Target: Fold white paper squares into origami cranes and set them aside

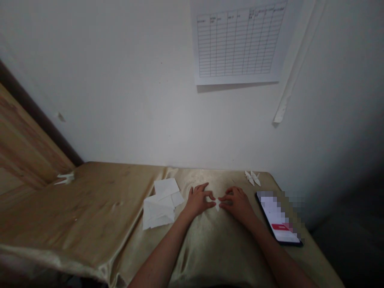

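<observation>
Two hands at lower centre | left hand (198,200): fingers half curled, tips pinching paper piece (217,206) | right hand (237,202): likewise, tips on same piece | piece lies on cloth (105,200) between both | sheets (162,202) left | phone (279,218) right

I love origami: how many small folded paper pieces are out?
4: two folded pieces beyond the right hand, one between it and the left hand, one far left; loose sheets may hide more.

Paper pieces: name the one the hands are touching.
The tiny piece between left hand and right hand; the sheet pile lies leftward, folded figures farther back.
</observation>
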`<state>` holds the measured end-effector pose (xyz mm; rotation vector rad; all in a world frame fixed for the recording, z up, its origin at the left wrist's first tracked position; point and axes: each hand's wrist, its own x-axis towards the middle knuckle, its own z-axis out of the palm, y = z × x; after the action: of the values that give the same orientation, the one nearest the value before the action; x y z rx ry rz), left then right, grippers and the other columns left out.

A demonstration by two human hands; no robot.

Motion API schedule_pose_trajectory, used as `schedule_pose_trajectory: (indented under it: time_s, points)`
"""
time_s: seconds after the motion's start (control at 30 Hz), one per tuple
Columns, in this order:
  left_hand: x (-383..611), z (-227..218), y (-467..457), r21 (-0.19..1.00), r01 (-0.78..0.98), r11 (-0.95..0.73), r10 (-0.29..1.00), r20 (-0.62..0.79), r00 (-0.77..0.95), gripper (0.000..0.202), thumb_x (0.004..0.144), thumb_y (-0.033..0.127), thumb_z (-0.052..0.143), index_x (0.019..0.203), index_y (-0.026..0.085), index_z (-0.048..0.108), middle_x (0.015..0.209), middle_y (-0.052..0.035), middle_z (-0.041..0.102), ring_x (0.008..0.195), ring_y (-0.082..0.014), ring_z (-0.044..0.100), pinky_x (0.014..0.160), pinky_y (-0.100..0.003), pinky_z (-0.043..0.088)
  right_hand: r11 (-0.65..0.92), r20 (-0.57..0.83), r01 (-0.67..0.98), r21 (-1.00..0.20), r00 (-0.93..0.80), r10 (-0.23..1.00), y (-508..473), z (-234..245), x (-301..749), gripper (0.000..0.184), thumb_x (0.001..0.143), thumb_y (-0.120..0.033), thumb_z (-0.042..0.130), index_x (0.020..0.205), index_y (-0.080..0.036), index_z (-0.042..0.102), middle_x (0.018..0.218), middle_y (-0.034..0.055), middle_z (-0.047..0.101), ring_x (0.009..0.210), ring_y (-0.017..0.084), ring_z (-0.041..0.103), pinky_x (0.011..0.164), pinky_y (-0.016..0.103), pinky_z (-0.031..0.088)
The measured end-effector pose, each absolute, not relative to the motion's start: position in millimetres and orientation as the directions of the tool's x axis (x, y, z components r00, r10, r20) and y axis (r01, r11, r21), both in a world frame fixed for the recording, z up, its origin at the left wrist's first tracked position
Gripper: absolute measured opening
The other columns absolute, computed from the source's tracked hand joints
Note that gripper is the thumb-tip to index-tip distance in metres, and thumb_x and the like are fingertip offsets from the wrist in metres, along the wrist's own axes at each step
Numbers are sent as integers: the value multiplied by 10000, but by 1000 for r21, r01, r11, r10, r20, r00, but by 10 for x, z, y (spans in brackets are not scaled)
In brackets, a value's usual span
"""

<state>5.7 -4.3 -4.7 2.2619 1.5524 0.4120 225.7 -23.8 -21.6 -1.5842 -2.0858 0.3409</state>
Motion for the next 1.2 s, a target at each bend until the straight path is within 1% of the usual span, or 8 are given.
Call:
schedule_pose_trajectory:
  time_s: [0.13,0.37,0.53,0.7,0.9,1.03,1.2]
  points:
    - [62,-62,-41,470,816,-337,934,59,352,194,829,394,821,1014,348,786,1622,-15,450,1498,-342,396,1235,-705,169,277,225,844,-460,-191,955,-243,-203,2244,206,821,-365,818,1027,-381,824,1169,71,669,1198,291,543,1066,445,404]
    - [69,-29,-43,496,811,-309,943,47,331,183,800,376,848,971,332,798,1583,-26,505,1482,-331,426,1242,-689,173,338,275,874,-351,-249,929,-295,-112,2235,199,827,-371,820,1022,-412,821,1172,61,679,1232,318,527,1140,508,319]
    - [54,-34,-48,507,802,-318,942,74,327,173,795,366,851,945,301,793,1584,-39,509,1467,-322,451,1242,-676,202,320,259,889,-327,-241,935,-301,-93,2218,175,829,-387,816,1002,-408,825,1146,59,696,1238,324,533,1132,508,328]
    - [39,-62,-36,488,809,-328,939,76,335,172,807,380,838,955,307,789,1590,-38,499,1467,-321,450,1236,-685,211,309,266,888,-342,-224,938,-285,-139,2230,175,825,-399,815,1000,-408,824,1135,62,694,1206,307,545,1109,493,358]
    - [44,26,-90,411,822,-395,913,74,401,181,850,392,798,1013,321,764,1592,-6,499,1479,-335,419,1218,-705,233,256,213,847,-465,-174,961,-210,-210,2264,162,786,-414,840,944,-381,835,1120,49,688,1146,269,566,1044,417,412]
    - [51,71,-120,361,830,-426,899,62,434,198,877,393,768,1063,330,739,1595,4,498,1485,-341,400,1205,-712,243,244,208,837,-489,-159,965,-171,-241,2273,163,763,-420,851,916,-367,839,1100,48,695,1142,273,564,1043,413,405]
    - [35,6,-97,374,819,-434,893,61,445,200,894,417,745,1073,331,722,1599,9,491,1490,-353,377,1197,-725,222,265,226,824,-501,-171,959,-154,-287,2293,134,776,-407,832,900,-355,838,1100,52,691,1144,278,569,1046,425,406]
